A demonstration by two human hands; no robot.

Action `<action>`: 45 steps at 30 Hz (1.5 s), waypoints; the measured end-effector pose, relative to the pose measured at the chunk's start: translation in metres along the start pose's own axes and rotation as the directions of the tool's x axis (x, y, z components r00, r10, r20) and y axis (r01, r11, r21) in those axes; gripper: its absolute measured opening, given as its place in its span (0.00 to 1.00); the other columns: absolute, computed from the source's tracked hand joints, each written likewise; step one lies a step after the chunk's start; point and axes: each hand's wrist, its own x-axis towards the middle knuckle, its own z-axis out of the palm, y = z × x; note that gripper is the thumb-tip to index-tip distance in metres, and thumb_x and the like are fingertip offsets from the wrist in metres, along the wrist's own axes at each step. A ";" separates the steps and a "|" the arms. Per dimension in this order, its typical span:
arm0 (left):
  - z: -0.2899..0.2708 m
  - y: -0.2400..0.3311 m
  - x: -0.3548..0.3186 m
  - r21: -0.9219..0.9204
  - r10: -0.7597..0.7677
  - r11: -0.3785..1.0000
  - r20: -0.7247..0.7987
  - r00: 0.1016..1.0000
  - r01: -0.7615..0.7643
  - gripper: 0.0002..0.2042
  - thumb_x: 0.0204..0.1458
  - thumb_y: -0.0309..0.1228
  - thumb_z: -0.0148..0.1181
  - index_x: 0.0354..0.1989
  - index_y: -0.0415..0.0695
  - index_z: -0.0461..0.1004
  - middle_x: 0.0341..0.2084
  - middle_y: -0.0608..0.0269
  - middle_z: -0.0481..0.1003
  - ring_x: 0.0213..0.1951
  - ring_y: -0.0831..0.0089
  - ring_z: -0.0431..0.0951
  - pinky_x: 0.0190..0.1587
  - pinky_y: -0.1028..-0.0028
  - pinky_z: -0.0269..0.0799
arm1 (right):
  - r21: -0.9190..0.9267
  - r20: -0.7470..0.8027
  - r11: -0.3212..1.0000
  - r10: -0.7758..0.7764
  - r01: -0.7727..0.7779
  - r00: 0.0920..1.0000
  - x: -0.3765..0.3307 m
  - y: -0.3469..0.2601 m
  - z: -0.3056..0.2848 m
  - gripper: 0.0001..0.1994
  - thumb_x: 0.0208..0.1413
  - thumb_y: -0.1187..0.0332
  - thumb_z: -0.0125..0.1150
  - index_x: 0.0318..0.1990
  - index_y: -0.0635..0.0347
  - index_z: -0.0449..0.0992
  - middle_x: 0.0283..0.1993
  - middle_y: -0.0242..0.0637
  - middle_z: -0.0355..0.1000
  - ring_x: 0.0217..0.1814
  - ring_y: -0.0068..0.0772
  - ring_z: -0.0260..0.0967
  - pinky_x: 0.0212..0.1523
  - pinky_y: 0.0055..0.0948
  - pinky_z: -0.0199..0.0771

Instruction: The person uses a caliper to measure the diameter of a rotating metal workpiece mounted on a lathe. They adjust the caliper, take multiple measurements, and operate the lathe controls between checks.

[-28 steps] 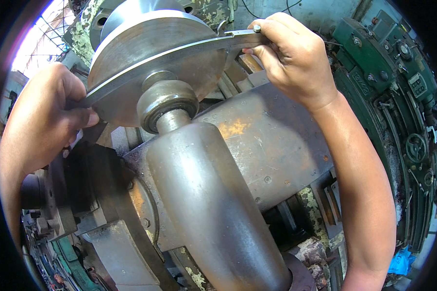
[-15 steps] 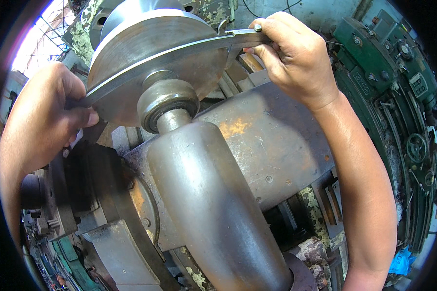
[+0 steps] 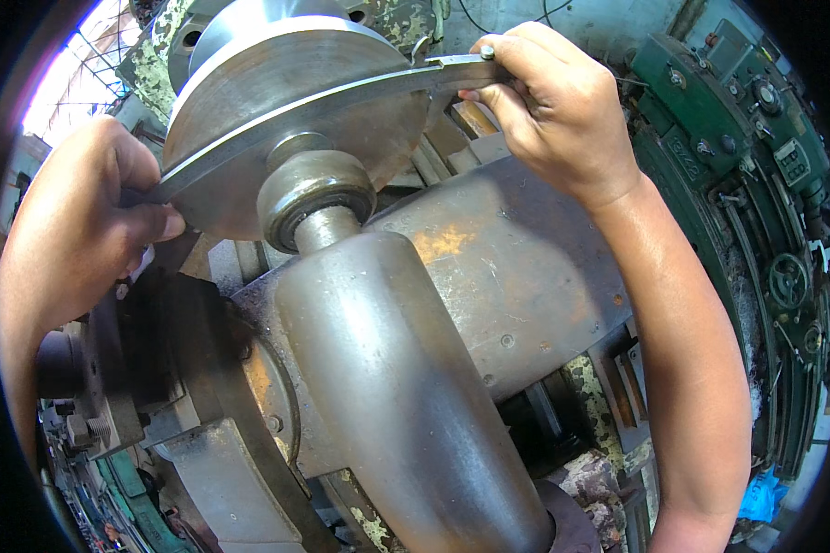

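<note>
A long steel vernier caliper stretches across the face of a round metal disc. My left hand is closed around the caliper's left end, thumb along the near side. At the other end, by the slider and its small screw, my right hand pinches the tool between thumb and fingers. A rotating lathe centre bears against the middle of the disc, just below the caliper. Behind that centre, a thick grey tailstock quill runs toward me. Whether the caliper's jaws touch the disc, I cannot tell.
Under my right forearm lies a flat, rust-spotted metal plate. A dark tool post with bolts stands below my left hand. Along the right is a green machine with a handwheel. A blue plastic bag sits at lower right.
The whole view has shifted very slightly. Both hands keep their hold on the caliper, and its position across the disc looks the same.
</note>
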 end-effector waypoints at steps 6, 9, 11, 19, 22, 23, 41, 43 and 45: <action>0.000 0.000 -0.002 0.058 0.025 0.998 -0.035 0.999 -0.022 0.05 0.50 0.16 0.63 0.24 0.28 0.79 0.14 0.54 0.74 0.16 0.70 0.76 0.22 0.72 0.70 | -0.010 0.012 0.999 0.037 -0.037 0.999 0.000 -0.002 -0.001 0.10 0.48 0.74 0.66 0.40 0.61 0.76 0.34 0.42 0.72 0.37 0.48 0.75 0.40 0.38 0.78; 0.000 0.001 -0.001 0.070 0.004 0.998 -0.028 1.000 -0.002 0.04 0.50 0.16 0.63 0.24 0.28 0.79 0.14 0.53 0.74 0.16 0.70 0.76 0.21 0.72 0.69 | -0.014 0.005 1.000 0.023 -0.023 1.000 0.000 -0.002 0.000 0.10 0.48 0.76 0.66 0.40 0.63 0.76 0.34 0.42 0.73 0.35 0.44 0.75 0.39 0.35 0.78; 0.001 0.002 -0.001 0.060 -0.011 0.998 -0.024 1.000 0.013 0.04 0.50 0.16 0.64 0.25 0.28 0.79 0.14 0.53 0.74 0.16 0.71 0.75 0.21 0.72 0.69 | -0.018 -0.016 1.000 -0.019 0.018 1.000 0.002 0.000 0.000 0.12 0.48 0.80 0.66 0.41 0.65 0.77 0.32 0.40 0.73 0.32 0.37 0.74 0.35 0.30 0.76; 0.001 0.001 -0.002 0.014 -0.046 0.999 -0.042 0.998 0.047 0.03 0.50 0.15 0.63 0.26 0.28 0.79 0.14 0.54 0.74 0.16 0.72 0.75 0.21 0.73 0.69 | 0.046 0.013 0.999 -0.001 0.000 1.000 0.005 -0.005 -0.005 0.12 0.48 0.79 0.67 0.42 0.65 0.77 0.32 0.40 0.73 0.32 0.37 0.74 0.35 0.29 0.76; 0.002 0.001 -0.001 -0.003 -0.052 0.999 -0.046 0.998 0.051 0.03 0.50 0.15 0.63 0.25 0.28 0.79 0.14 0.54 0.73 0.16 0.72 0.75 0.21 0.73 0.69 | 0.035 0.022 0.999 -0.005 0.004 1.000 0.004 -0.005 -0.005 0.12 0.48 0.79 0.67 0.42 0.64 0.77 0.32 0.39 0.73 0.31 0.37 0.74 0.35 0.29 0.76; 0.001 0.002 -0.001 0.034 -0.013 0.999 -0.033 0.999 0.015 0.03 0.50 0.15 0.63 0.25 0.28 0.79 0.14 0.54 0.73 0.16 0.72 0.76 0.21 0.73 0.69 | 0.025 0.027 1.000 -0.007 0.007 1.000 0.003 -0.004 -0.005 0.12 0.48 0.79 0.67 0.42 0.64 0.77 0.32 0.39 0.72 0.31 0.36 0.74 0.35 0.29 0.76; -0.006 0.007 0.005 0.181 -0.045 0.983 0.069 0.997 0.032 0.05 0.50 0.17 0.63 0.23 0.29 0.80 0.13 0.53 0.75 0.16 0.70 0.78 0.24 0.72 0.73 | -0.001 0.019 0.999 0.050 -0.050 0.999 0.000 -0.002 -0.001 0.11 0.49 0.75 0.66 0.41 0.61 0.76 0.35 0.42 0.73 0.37 0.47 0.75 0.40 0.37 0.79; -0.005 0.006 0.006 0.165 -0.050 0.986 0.072 0.996 0.038 0.05 0.50 0.17 0.63 0.23 0.29 0.79 0.13 0.54 0.75 0.16 0.70 0.78 0.24 0.72 0.73 | 0.013 0.008 0.999 0.044 -0.045 0.999 0.001 -0.001 0.000 0.11 0.49 0.75 0.66 0.40 0.61 0.76 0.34 0.42 0.73 0.37 0.47 0.75 0.40 0.37 0.79; -0.004 0.006 0.005 0.142 -0.053 0.989 0.070 0.996 0.043 0.05 0.50 0.17 0.63 0.23 0.29 0.79 0.13 0.54 0.75 0.16 0.70 0.78 0.23 0.73 0.73 | 0.024 0.004 0.999 0.044 -0.044 0.999 0.001 -0.001 0.000 0.11 0.48 0.74 0.66 0.40 0.61 0.76 0.34 0.42 0.73 0.37 0.47 0.75 0.40 0.38 0.79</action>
